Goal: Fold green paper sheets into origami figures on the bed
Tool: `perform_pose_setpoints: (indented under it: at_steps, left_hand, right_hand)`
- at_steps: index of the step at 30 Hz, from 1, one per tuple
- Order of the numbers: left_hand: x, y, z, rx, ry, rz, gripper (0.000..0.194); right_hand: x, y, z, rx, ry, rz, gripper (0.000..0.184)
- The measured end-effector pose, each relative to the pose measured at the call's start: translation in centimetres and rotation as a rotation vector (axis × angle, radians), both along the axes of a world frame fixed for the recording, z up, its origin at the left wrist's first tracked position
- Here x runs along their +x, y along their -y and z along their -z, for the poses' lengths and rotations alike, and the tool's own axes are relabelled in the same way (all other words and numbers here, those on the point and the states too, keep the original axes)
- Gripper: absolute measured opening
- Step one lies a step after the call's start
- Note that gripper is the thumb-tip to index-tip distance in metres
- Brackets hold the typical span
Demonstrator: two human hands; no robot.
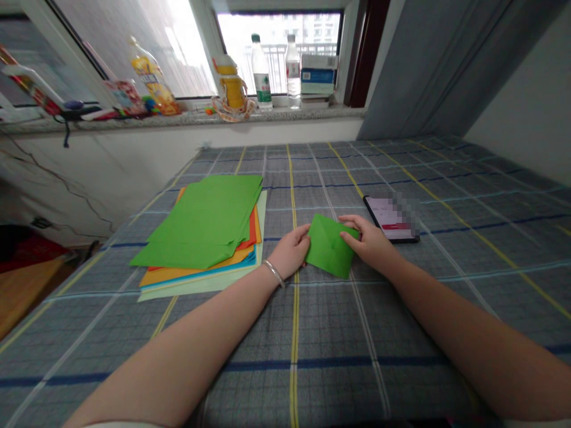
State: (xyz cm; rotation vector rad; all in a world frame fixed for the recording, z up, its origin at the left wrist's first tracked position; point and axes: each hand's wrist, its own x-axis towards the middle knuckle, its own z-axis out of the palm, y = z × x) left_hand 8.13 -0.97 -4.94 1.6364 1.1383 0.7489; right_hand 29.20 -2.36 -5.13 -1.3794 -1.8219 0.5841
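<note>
The left hand [289, 251] and right hand [368, 241] both grip a folded green paper [329, 246] from opposite sides, with fingers curled over its edges. The paper sits just above the checked blue-gray bed cover [307, 380], at lower center-right of the frame, and may be touching it. The left hand hides one corner, and the number of layers cannot be determined. A crease is faintly visible on the matte upper face. A metal bracelet [273, 273] encircles the left wrist.

A loose stack of paper [200, 235] lies on the cover at center-left, just beside the left hand. Its upper sheets are green and slightly uneven. Red, orange, blue and pale green edges show beneath them, offset from one another. A black-edged phone [383, 217] lies just beyond the right hand, near the folded paper; part of its screen is blurred and unreadable. The cover continues past both objects to the stone windowsill [187, 117] at the far edge. On the sill, at upper center, stand two clear water bottles [261, 74], a yellow-and-white container [232, 89] and a stack of boxes [319, 74]. A yellow-labeled bottle [154, 77] stands at upper left, with smaller items partly cut off by the frame edge.
</note>
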Motion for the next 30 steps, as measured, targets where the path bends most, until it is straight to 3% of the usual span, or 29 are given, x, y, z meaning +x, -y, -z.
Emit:
perform_pose_setpoints:
  at_steps: [5,13,19,24,30]
  left_hand:
    - [-0.2,-0.2,0.3,0.31,-0.156,-0.114,0.038]
    - [-0.1,-0.3,0.6,0.529,-0.425,-0.004,0.033]
    - [-0.1,-0.2,0.5,0.612,-0.549,0.017,0.03]
    - [0.2,0.0,0.3,0.663,-0.687,0.052,0.03]
    - [0.5,0.6,-0.3,0.677,-0.825,0.025,0.031]
  right_hand:
    - [-0.1,-0.3,0.2,-0.112,-0.088,0.041,0.034]
    - [0.1,-0.1,0.0,-0.066,0.156,0.047,0.032]
    - [-0.4,-0.7,0.5,0.193,0.398,-0.166,0.03]
    - [-1.1,-0.4,0.1,0.162,0.571,-0.138,0.037]
    - [-1.4,-0.4,0.4,0.15,0.603,-0.083,0.038]
